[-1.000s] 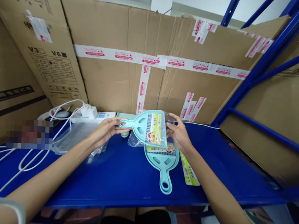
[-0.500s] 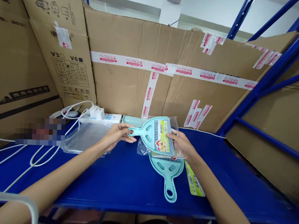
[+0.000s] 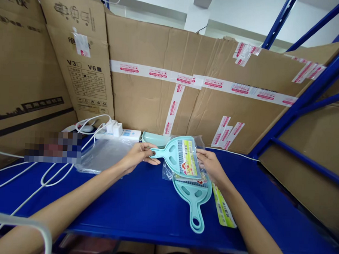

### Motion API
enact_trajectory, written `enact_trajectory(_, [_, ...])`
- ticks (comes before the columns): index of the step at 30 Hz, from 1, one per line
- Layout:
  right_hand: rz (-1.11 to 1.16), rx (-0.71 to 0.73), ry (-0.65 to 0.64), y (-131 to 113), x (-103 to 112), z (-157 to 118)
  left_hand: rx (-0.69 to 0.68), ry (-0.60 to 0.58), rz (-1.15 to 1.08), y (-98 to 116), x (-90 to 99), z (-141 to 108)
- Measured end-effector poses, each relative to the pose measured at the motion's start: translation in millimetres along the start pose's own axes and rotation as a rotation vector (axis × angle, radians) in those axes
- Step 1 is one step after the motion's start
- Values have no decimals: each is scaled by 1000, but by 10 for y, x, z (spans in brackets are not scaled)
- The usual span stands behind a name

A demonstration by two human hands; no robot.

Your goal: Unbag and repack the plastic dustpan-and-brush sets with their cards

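Observation:
A teal dustpan-and-brush set [image 3: 172, 153] with a yellow-green card [image 3: 189, 158] is raised above the blue table. My left hand [image 3: 138, 155] pinches the end of its handle, which points left. At its right edge is my right hand [image 3: 210, 162], with the fingers on the brush side and partly hidden. Beneath it a second teal set [image 3: 193, 195] lies with its handle toward the front edge. Clear plastic film [image 3: 167, 172] shows around the sets. Another yellow-green card [image 3: 223, 208] lies beside my right forearm.
Clear plastic bags [image 3: 103, 156] lie on the left of the blue table [image 3: 132, 207]. White cables run near a power strip [image 3: 132, 135] at the back. A teal dustpan piece [image 3: 156, 138] sits beside it. Cardboard walls [image 3: 145, 43] and a blue frame [image 3: 287, 121] enclose the table.
The whole view has shifted slightly, so everything appears a little farther right. Both hands keep their places on the raised set, and my right fingers have moved slightly off the card toward its edge.

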State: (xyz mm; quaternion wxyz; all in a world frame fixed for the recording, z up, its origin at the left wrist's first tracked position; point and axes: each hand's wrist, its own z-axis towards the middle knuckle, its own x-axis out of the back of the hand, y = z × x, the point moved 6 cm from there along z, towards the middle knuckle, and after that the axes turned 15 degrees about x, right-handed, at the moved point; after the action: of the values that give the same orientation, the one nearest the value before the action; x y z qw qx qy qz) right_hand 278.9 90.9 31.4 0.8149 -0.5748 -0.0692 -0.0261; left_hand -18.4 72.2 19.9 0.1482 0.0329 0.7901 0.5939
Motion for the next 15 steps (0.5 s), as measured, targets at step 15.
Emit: enact_trajectory(15, [-892, 472, 150, -477, 1500, 800, -128, -309, 14, -17, -365, -191])
